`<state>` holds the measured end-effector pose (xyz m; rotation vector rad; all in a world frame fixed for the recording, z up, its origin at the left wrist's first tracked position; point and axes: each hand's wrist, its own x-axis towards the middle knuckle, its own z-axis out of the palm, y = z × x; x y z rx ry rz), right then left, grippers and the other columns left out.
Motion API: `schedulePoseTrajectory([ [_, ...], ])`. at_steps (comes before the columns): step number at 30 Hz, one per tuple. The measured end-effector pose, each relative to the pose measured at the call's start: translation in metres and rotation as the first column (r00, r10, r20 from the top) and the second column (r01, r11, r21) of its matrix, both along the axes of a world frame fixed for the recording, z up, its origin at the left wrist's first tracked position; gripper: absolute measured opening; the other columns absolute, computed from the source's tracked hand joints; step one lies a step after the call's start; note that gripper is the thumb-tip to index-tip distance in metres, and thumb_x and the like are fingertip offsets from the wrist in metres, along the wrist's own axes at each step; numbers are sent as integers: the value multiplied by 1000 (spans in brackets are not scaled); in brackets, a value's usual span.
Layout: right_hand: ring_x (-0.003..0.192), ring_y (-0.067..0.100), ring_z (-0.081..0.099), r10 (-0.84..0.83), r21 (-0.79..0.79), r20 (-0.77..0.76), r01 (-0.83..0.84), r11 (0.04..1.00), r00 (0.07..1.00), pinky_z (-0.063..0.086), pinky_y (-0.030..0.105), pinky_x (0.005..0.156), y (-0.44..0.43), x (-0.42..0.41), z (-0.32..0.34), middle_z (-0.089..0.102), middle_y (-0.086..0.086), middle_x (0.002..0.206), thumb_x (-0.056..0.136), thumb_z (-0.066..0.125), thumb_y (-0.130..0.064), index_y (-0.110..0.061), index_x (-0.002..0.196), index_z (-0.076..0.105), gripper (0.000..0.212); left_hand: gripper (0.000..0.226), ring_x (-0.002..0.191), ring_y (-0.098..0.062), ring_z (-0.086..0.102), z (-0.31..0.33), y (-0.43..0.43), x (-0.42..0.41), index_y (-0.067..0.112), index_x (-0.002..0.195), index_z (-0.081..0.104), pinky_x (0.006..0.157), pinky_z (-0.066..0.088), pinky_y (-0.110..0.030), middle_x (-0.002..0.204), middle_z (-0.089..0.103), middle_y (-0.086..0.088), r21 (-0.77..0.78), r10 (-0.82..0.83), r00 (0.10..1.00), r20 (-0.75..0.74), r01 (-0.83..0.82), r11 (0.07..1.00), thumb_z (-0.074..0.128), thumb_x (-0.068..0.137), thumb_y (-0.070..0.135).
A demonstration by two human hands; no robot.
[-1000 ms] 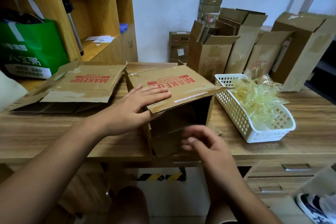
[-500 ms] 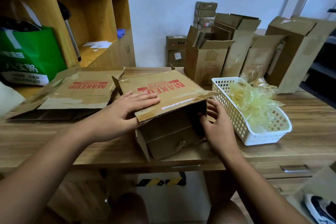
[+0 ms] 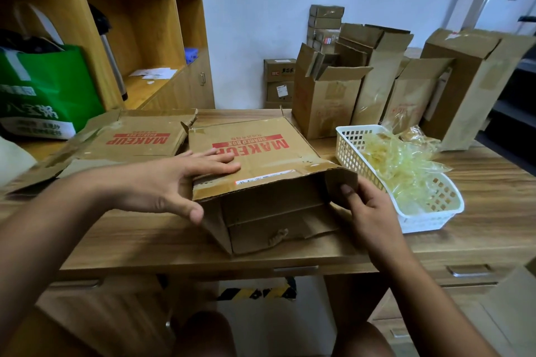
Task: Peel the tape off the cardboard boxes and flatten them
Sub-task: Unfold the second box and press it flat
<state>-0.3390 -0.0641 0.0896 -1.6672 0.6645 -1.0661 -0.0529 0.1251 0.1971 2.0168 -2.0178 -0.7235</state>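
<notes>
A brown cardboard box (image 3: 261, 159) with red MAKEUP print lies on its side on the wooden desk (image 3: 130, 235), its open end facing me. My left hand (image 3: 179, 180) presses flat on its top panel, fingers straight, thumb at the front left corner. My right hand (image 3: 365, 209) pinches the box's right side flap (image 3: 340, 185) between thumb and fingers. Strips of clear tape still show on the top panel. A flattened MAKEUP box (image 3: 127, 142) lies to the left.
A white plastic basket (image 3: 356, 136) holding crumpled clear tape (image 3: 400, 165) stands just right of the box. Several opened upright cartons (image 3: 327, 98) line the back right. A wooden shelf unit (image 3: 139, 32) and a green bag (image 3: 43, 93) are on the left.
My right hand rose from below the desk edge to the box's right side and took hold of the side flap. The box sagged lower. My left hand stayed pressed on top.
</notes>
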Motion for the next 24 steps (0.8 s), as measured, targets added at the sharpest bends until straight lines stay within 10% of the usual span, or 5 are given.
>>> schedulePoseTrajectory([
  [4, 109, 12, 68, -61, -122, -6, 60, 991, 998, 54, 35, 91, -1, 1, -8, 74, -11, 110, 104, 50, -12, -40, 114, 70, 35, 109, 149, 7, 4, -4, 0, -1, 63, 139, 40, 122, 7, -35, 155, 20, 40, -75, 35, 998, -46, -39, 996, 29, 40, 110],
  [7, 110, 4, 66, -96, -294, -28, 84, 952, 995, 49, 18, 91, 4, -1, -7, 72, -17, 112, 102, 51, -12, -45, 117, 67, 40, 81, 131, 26, 26, -13, 1, -3, 61, 121, 58, 108, 32, -22, 138, 40, 46, -169, 152, 980, -129, -172, 970, 27, 60, 104],
  [13, 132, -1, 53, -113, -441, -360, -62, 895, 926, 42, 41, 114, 15, -12, 5, 60, -27, 136, 91, 56, 5, -40, 127, 69, 59, 62, 114, 12, 46, -45, 0, -11, 69, 139, 27, 87, 45, -17, 123, 40, 40, -171, 245, 969, 32, -236, 957, 38, 81, 85],
  [20, 145, -19, 11, 66, -229, -800, -405, 885, 597, 23, 30, 123, 23, -13, 24, 19, -45, 154, 75, 32, -93, -63, 148, 26, 79, 70, 146, 0, 16, -87, -5, -10, 67, 143, 27, 121, 24, -44, 158, 15, 29, -62, 248, 951, 182, -241, 969, 26, 77, 91],
  [24, 151, -8, -2, 13, -292, -784, -386, 875, 621, 6, 31, 127, 12, 10, 17, 14, -25, 165, 88, 26, -77, -43, 157, 27, 77, 73, 149, 5, -5, -101, -8, -11, 61, 149, 14, 125, 3, -38, 162, 0, 29, -55, 220, 949, 225, -214, 975, 22, 81, 86],
])
